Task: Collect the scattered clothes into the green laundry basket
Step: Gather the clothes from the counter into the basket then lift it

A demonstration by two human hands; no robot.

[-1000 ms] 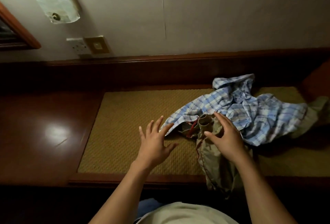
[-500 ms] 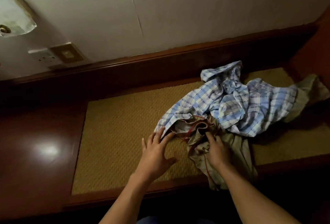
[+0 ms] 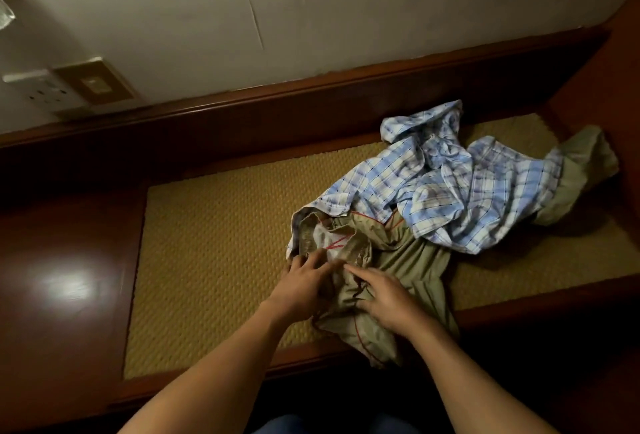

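Now my left hand (image 3: 304, 283) and right hand (image 3: 386, 296) lie flat-fingered on the khaki garment (image 3: 408, 257), on the mat (image 3: 214, 243) under the checked shirt (image 3: 450, 191). I should bunch both garments together before lifting; the basket is out of view.

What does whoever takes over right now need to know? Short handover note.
Left hand: open, fingers touching the bunched end of the khaki garment.
Right hand: open, resting on the same garment.
Blue plaid shirt lies partly over the khaki garment, both on the woven mat.
Done: nothing lifted yet; the green basket is not in view.
Left: gather both clothes and carry them to the basket.
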